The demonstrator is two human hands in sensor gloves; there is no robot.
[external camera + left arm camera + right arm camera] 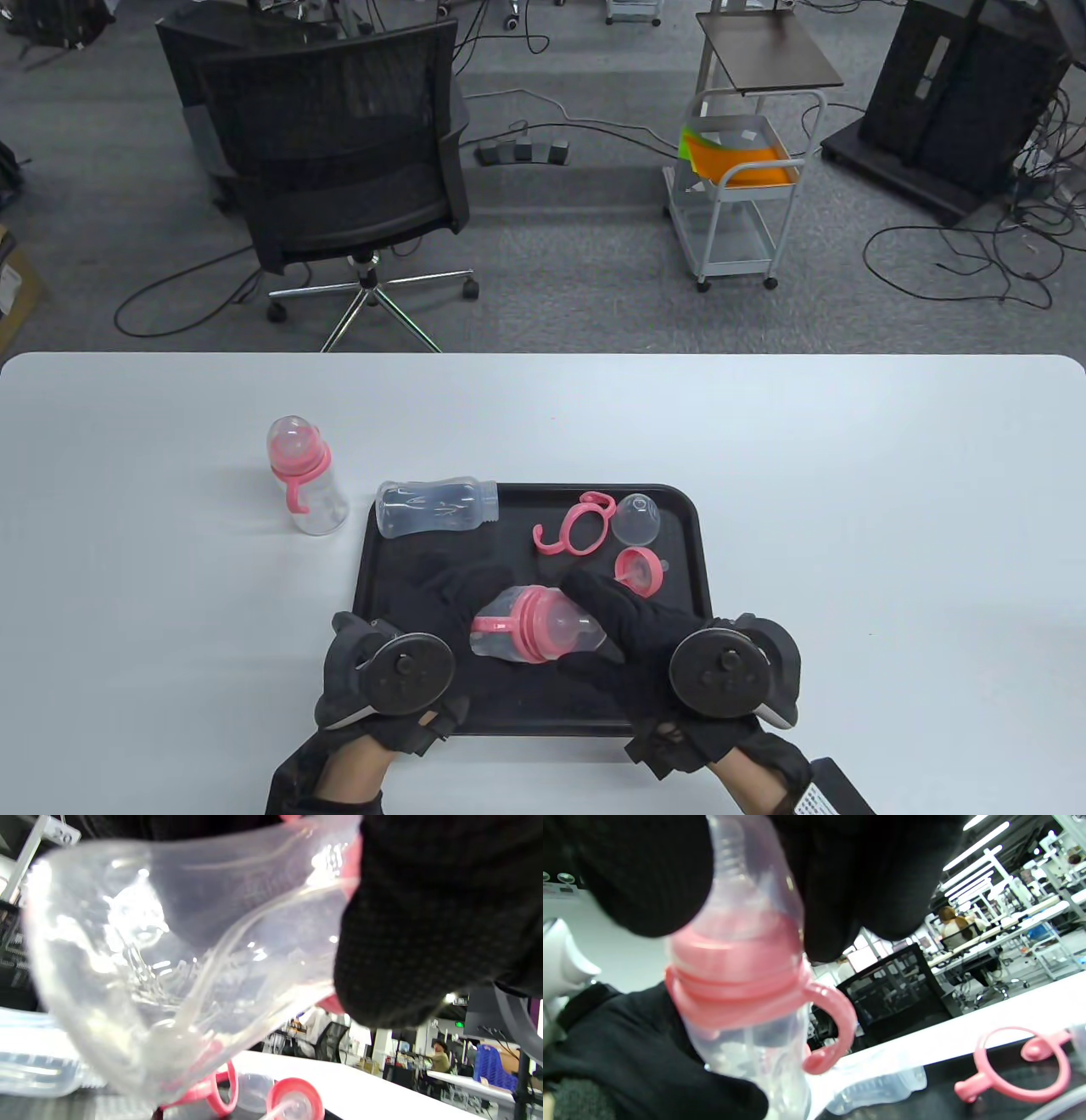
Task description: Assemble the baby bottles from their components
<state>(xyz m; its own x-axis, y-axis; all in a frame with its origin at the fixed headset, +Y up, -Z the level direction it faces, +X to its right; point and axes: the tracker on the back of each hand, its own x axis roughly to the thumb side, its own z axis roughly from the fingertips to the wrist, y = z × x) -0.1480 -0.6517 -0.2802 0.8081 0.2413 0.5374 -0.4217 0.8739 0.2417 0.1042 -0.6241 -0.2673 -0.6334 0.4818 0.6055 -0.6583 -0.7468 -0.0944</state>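
Bottle (534, 635) held sideways, cap end rightward; left hand (399, 671) grips base, right hand (670, 662) grips cap

No text, label or number is legible: the printing on the white card (816, 800) at the table's (848, 475) near edge is too small.

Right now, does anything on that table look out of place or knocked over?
Only mildly: an empty clear bottle lies on its side, overhanging the black tray's far-left corner, instead of sitting inside it. No spills or damage show.
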